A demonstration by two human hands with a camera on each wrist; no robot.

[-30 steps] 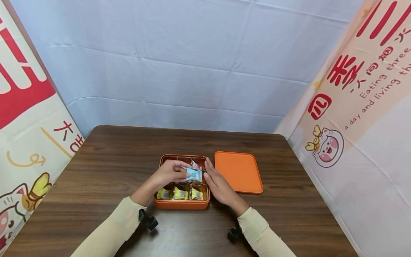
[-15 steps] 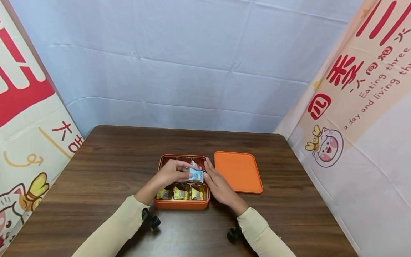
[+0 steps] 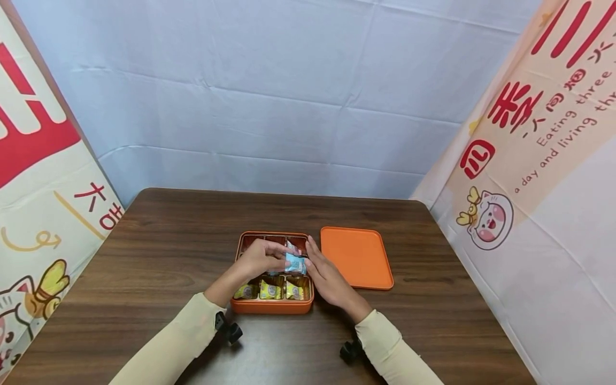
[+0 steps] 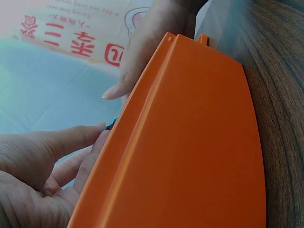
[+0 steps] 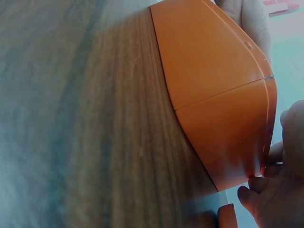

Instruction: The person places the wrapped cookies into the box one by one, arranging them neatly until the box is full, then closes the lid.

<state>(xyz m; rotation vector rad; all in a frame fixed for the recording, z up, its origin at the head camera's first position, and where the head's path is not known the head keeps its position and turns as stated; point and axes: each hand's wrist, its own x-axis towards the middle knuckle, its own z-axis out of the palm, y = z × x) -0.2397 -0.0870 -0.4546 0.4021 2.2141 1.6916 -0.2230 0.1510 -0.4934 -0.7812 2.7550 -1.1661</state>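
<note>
My left hand (image 3: 257, 260) pinches a small blue wrapped candy (image 3: 295, 263) between thumb and fingertips, over the right end of the middle row in an orange divided box (image 3: 271, 306). In the left wrist view the box's wall (image 4: 190, 133) hides most of the candy. My right hand (image 3: 332, 275) lies along the box's right side with fingers fairly straight; in the right wrist view its fingertips touch the rim. Yellow wrapped candies (image 3: 271, 290) fill the front row. A pink-and-white wrapped candy (image 3: 293, 247) sits in the back right compartment. My left hand covers much of the middle row.
A flat orange lid (image 3: 357, 258) lies on the dark wooden table (image 3: 183, 224), just right of the box. Pale blue cloth (image 3: 279, 107) hangs behind the table, with printed cloths at both sides.
My left hand has moved slightly right with the blue candy, which now sits closer to the right hand and lower at the compartment. The right hand and box look almost unchanged.
</note>
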